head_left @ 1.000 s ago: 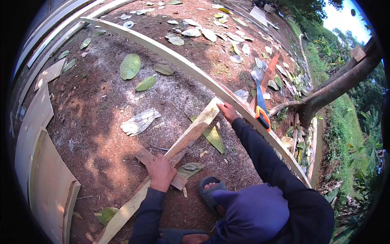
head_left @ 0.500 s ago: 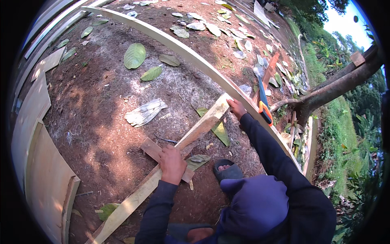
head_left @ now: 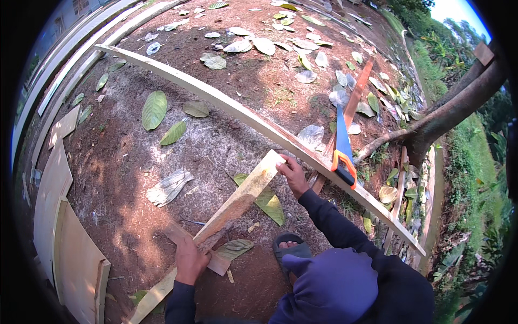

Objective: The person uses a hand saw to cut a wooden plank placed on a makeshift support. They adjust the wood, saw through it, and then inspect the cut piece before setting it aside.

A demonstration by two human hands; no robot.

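A pale wooden plank (head_left: 237, 204) with rough brown patches slants between my hands, its far end pointing up and right. My left hand (head_left: 190, 262) is closed around its middle, beside a short reddish-brown board (head_left: 218, 264) that crosses beneath. At the far end my right hand (head_left: 294, 177) grips the plank's edge, thumb on top. Just beyond the right hand, a long pale timber (head_left: 232, 110) runs diagonally across the ground. A handsaw (head_left: 343, 141) with a blue blade and orange-black handle lies with its handle over that timber.
Plywood sheets (head_left: 81, 259) lean at the left. A tree trunk (head_left: 458, 116) stands at the right. Dry and green leaves (head_left: 155, 110) litter the soil, with a reddish board (head_left: 359, 92) beyond the saw. My sandalled foot (head_left: 288, 248) is near the plank.
The view has shifted, so the ground and timbers sit lower and further left. More of the plank's broad side shows, as if turned or tilted. Both hands keep hold of it.
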